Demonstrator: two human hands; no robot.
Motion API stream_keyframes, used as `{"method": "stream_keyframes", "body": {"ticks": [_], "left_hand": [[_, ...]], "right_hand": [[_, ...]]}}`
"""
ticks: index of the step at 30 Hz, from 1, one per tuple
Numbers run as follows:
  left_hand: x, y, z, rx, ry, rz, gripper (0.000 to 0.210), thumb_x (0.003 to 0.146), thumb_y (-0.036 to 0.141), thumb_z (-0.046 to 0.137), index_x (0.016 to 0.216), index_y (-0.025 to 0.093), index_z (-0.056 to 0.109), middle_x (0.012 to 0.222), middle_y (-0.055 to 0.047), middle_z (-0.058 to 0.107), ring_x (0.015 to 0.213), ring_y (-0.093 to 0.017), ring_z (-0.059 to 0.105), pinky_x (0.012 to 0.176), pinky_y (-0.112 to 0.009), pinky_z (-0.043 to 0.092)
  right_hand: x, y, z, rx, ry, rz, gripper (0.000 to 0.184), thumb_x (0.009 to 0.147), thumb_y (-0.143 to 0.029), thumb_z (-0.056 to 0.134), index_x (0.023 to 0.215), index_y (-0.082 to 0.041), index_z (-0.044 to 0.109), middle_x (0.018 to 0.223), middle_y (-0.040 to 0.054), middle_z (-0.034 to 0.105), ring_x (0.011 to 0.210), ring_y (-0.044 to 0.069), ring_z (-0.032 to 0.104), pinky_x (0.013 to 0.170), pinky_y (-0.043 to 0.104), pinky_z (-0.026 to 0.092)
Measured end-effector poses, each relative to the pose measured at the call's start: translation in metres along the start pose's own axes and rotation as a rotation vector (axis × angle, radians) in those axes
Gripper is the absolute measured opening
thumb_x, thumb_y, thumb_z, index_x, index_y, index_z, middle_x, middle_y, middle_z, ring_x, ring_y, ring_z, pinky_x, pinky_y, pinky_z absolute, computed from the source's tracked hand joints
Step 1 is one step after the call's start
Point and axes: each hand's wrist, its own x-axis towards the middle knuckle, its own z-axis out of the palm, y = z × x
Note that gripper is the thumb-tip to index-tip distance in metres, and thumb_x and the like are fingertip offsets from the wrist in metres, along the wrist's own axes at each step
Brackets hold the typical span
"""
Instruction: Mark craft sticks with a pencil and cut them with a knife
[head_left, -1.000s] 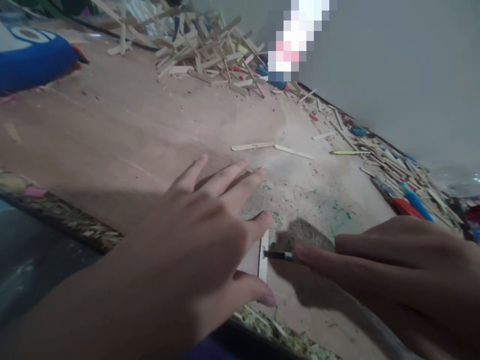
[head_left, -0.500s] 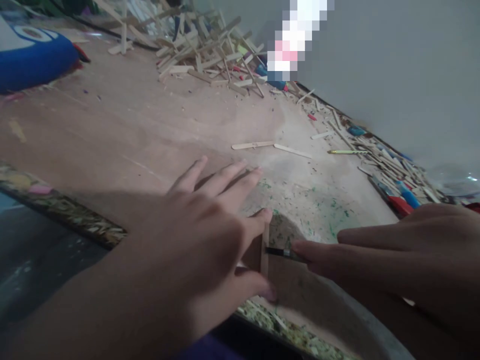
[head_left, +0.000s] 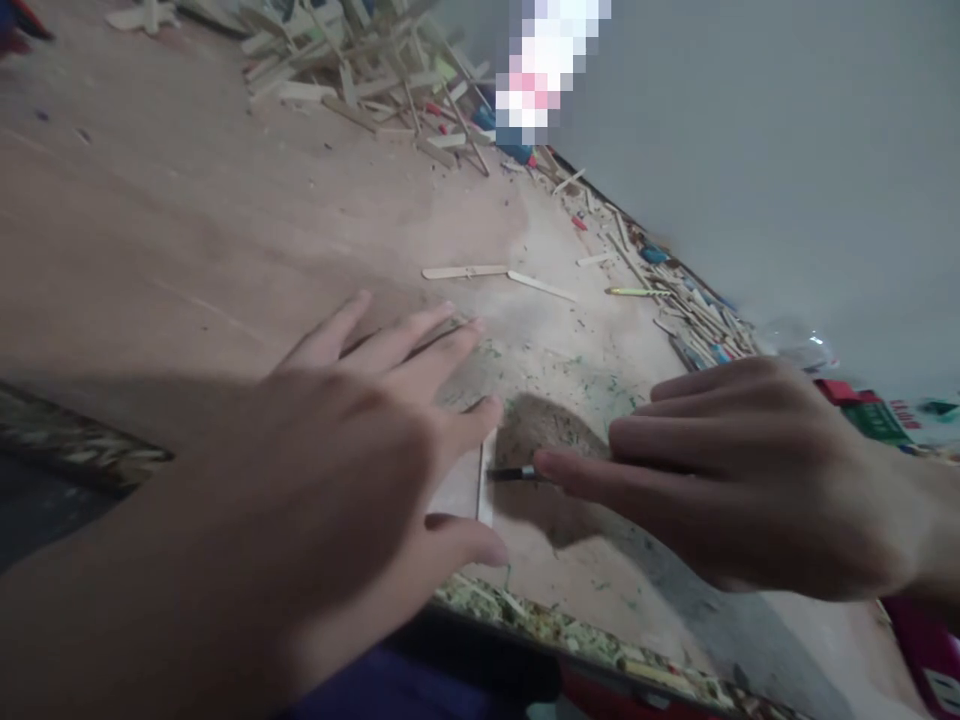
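Note:
My left hand (head_left: 375, 420) lies palm down with its fingers spread over the table. Its thumb and forefinger press on the two ends of a short wooden craft stick (head_left: 486, 480), pinning it against the tabletop. In my right hand (head_left: 720, 470) is a slim craft knife (head_left: 517, 472) with a dark blade and a silver collar. The blade tip meets the stick near its middle, between my left thumb and forefinger. Most of the knife's handle is hidden inside my closed right fingers.
A jumbled heap of craft sticks (head_left: 360, 70) stands at the back, against the wall (head_left: 750, 150). More sticks (head_left: 697, 310) lie along the wall, with a yellowish pencil-like rod (head_left: 637, 292). Two light sticks (head_left: 465, 272) rest mid-table. Green shavings are scattered around. The rough front edge (head_left: 570, 630) runs below my hands.
The view has shifted, so the table's contents appear further left. My right hand shows more fully now. The knife tip stays at the stick, and my left hand keeps its hold.

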Motion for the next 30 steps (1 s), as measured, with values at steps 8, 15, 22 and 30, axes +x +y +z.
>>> {"method": "stream_keyframes", "body": {"ticks": [8,15,22,30], "left_hand": [[-0.002,0.004,-0.001,0.166,-0.072,0.033,0.065,0.1,0.073,0.065,0.147,0.029,0.069,0.167,-0.016,0.057,0.162,-0.041,0.043,0.127,-0.076,0.037],[0.001,0.013,-0.007,0.053,0.004,-0.011,0.021,0.093,0.026,0.068,0.112,0.027,0.077,0.127,-0.008,0.075,0.105,-0.031,0.069,0.086,-0.051,0.058],[0.0,0.023,-0.01,0.068,-0.123,0.125,0.017,0.096,0.015,0.062,0.085,0.026,0.07,0.088,-0.002,0.069,0.078,-0.021,0.058,0.075,-0.042,0.047],[-0.007,0.01,-0.002,0.146,0.051,0.194,0.022,0.094,0.008,0.053,0.097,0.025,0.067,0.092,-0.002,0.07,0.083,-0.025,0.059,0.082,-0.045,0.041]], "right_hand": [[-0.007,-0.008,0.007,0.018,0.015,0.067,0.028,0.111,-0.006,0.052,0.135,-0.011,0.065,0.069,-0.0048,0.051,0.057,0.017,0.034,0.054,0.037,0.03],[-0.017,-0.019,0.024,0.116,0.108,0.218,0.031,0.111,-0.008,0.051,0.138,-0.006,0.066,0.07,-0.0053,0.053,0.055,0.014,0.038,0.051,0.035,0.027],[-0.019,-0.047,0.03,0.17,0.147,0.342,0.031,0.112,-0.013,0.056,0.141,-0.007,0.063,0.077,-0.0044,0.053,0.058,0.013,0.037,0.051,0.031,0.032],[-0.017,-0.043,0.024,0.13,0.138,0.385,0.021,0.117,-0.019,0.051,0.132,-0.014,0.064,0.074,-0.0063,0.052,0.055,0.011,0.04,0.049,0.031,0.031]]}}
